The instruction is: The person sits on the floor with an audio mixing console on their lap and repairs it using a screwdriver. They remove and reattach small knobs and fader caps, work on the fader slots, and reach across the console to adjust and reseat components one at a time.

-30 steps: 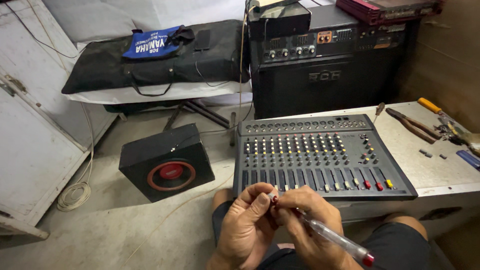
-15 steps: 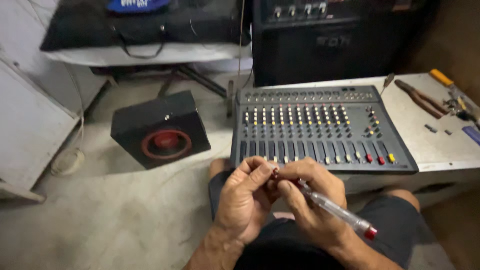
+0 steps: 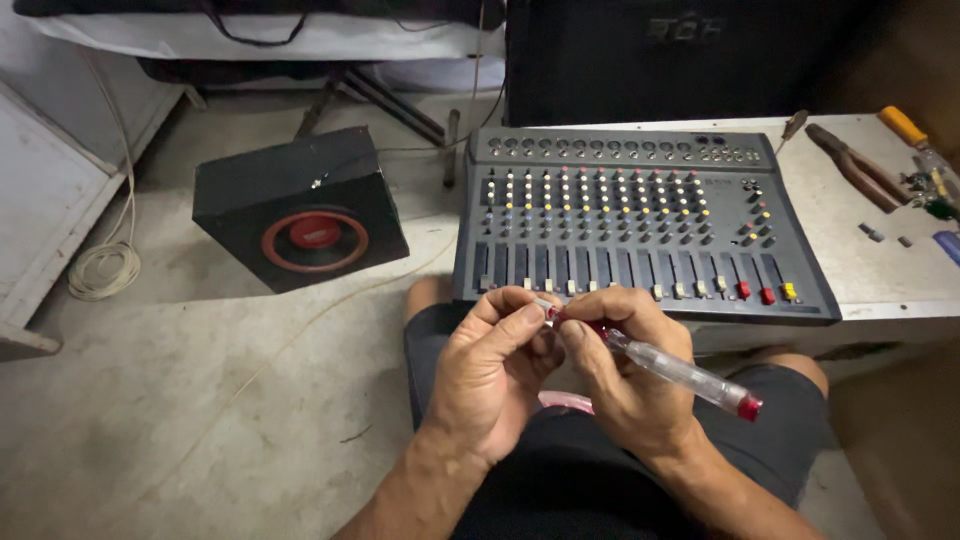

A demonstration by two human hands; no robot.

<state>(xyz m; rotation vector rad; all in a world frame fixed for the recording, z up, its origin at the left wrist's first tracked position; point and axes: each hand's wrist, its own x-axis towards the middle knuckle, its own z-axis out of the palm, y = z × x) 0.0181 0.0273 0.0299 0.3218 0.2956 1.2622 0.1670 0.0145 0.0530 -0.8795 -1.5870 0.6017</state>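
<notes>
View tilted down; speaker box (image 3: pixel 300 208), mixer (image 3: pixel 640 225) shifted up frame.

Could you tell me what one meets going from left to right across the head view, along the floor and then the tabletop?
Coiled white cable → black speaker box with red cone → grey mixing console → pliers → orange-handled tool.

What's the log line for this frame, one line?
left hand: pinches small part | right hand: holds clear red-capped tool, tip at part | in front: audio mixer on table
</notes>
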